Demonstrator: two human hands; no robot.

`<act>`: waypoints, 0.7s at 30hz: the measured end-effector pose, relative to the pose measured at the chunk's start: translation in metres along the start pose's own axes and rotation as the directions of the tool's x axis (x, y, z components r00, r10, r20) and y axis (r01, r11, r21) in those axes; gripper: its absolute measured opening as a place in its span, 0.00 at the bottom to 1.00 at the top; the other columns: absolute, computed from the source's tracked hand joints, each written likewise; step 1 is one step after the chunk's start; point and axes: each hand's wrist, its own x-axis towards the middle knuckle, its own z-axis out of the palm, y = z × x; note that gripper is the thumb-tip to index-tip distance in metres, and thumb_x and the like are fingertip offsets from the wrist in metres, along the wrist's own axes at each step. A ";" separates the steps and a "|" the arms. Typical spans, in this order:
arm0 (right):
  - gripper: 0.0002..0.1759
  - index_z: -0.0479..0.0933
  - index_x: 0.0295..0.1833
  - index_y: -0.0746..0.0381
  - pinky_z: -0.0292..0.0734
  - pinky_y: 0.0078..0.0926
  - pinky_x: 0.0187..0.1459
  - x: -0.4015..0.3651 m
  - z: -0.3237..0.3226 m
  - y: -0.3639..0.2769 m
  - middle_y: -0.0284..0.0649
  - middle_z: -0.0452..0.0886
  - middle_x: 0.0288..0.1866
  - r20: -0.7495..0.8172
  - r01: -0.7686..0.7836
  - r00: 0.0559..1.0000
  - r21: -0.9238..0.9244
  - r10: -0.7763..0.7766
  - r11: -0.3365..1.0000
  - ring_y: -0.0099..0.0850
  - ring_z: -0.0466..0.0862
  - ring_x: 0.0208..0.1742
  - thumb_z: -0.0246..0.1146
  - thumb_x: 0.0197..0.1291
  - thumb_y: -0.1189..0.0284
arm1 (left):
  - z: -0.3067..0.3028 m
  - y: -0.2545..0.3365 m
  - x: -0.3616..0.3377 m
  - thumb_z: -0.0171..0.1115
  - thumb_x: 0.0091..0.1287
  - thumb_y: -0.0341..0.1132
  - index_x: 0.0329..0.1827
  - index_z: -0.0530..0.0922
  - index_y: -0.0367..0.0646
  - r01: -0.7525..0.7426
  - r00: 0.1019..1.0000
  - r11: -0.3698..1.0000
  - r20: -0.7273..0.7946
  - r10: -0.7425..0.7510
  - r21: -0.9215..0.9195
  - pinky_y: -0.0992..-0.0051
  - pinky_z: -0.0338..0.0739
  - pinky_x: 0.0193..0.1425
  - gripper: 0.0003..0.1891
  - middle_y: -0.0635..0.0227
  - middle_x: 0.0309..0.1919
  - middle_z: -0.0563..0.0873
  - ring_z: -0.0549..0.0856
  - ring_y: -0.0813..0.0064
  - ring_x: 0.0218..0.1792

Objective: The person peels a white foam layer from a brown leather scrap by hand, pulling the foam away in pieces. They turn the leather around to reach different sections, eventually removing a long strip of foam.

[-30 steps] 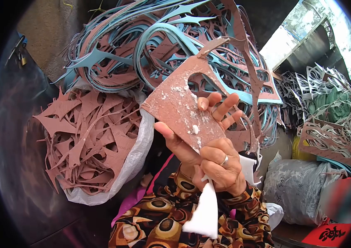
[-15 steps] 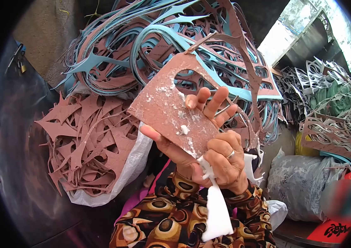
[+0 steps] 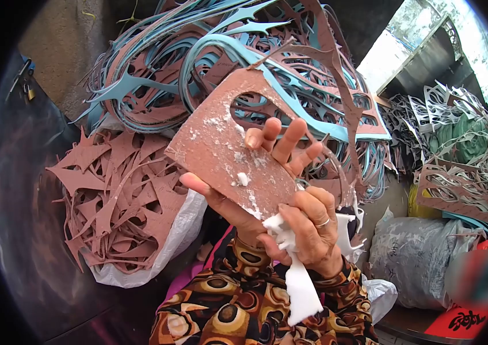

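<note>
Your left hand clamps the brown sheet offcut, held up before you. Your right hand, touching it just below, pinches the white foam backing. Pull sharply and the backing could tear, leaving crumbs stuck.

Scrap-sorting workshop, heaps of die-cut offcuts, brown scraps in white sack, bagged waste

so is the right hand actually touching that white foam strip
Touching. The head view shows the right hand pinching the top of the white foam strip, just under the brown sheet, with no gap between fingers and foam.
</note>
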 end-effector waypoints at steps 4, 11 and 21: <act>0.16 0.72 0.33 0.69 0.73 0.36 0.37 0.001 0.003 -0.003 0.46 0.74 0.36 0.020 -0.048 0.999 0.060 0.047 0.997 0.43 0.76 0.36 0.68 0.40 0.71 | -0.006 0.004 -0.005 0.58 0.54 0.68 0.49 0.66 0.37 0.008 1.000 0.999 -0.020 -0.008 0.043 0.33 0.36 0.69 0.39 0.51 0.63 0.65 0.52 0.52 0.73; 0.16 0.71 0.31 0.67 0.70 0.35 0.34 -0.007 0.008 0.004 0.43 0.74 0.32 -0.067 -0.041 0.997 0.056 0.044 0.998 0.40 0.76 0.33 0.69 0.37 0.71 | -0.006 0.000 -0.001 0.58 0.53 0.69 0.50 0.68 0.37 0.011 0.999 0.999 -0.048 -0.008 0.052 0.32 0.40 0.67 0.40 0.52 0.63 0.66 0.53 0.48 0.71; 0.15 0.75 0.27 0.63 0.69 0.32 0.35 0.004 0.009 0.001 0.37 0.77 0.32 0.036 0.094 0.994 0.262 -0.107 0.961 0.35 0.77 0.32 0.67 0.29 0.69 | -0.001 0.007 -0.001 0.58 0.54 0.68 0.50 0.66 0.38 0.022 0.999 0.997 -0.041 -0.019 0.072 0.29 0.35 0.67 0.39 0.54 0.64 0.63 0.52 0.53 0.73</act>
